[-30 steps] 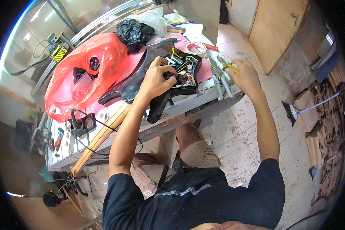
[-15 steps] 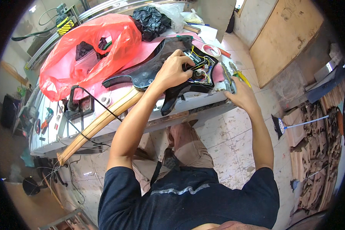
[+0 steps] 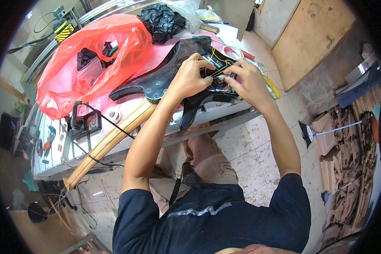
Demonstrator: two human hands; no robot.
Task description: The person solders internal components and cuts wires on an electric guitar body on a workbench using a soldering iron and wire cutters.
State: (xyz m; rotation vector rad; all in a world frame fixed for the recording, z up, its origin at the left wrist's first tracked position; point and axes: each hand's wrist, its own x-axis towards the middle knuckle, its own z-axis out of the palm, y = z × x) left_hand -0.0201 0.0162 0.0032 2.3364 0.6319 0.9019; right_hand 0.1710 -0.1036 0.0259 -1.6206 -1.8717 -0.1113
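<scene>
A black electric guitar body [image 3: 167, 70] lies back up on the bench, its pale wooden neck [image 3: 110, 142] reaching toward the lower left. In its open cavity are a small circuit board and a tangle of thin coloured wires [image 3: 219, 88]. My left hand [image 3: 191, 77] rests over the cavity's left side, fingers pinched on a wire. From the right, my right hand [image 3: 250, 84] bends over the cavity with thumb and fingertips drawn together; what lies between them is too small to make out. Yellow-handled pliers [image 3: 272, 87] lie just beyond my right hand.
A big red plastic bag [image 3: 133, 46] and a black bag [image 3: 161, 23] sit behind the guitar. A tape roll [image 3: 232, 52] lies by its far right edge. A soldering iron's stand or socket box [image 3: 91, 122] with a black cable is at left. Scrap wood [image 3: 347, 161] is stacked at right.
My right hand has left the pliers at the bench edge and moved left to the wires in the cavity. My left hand stays at the cavity.
</scene>
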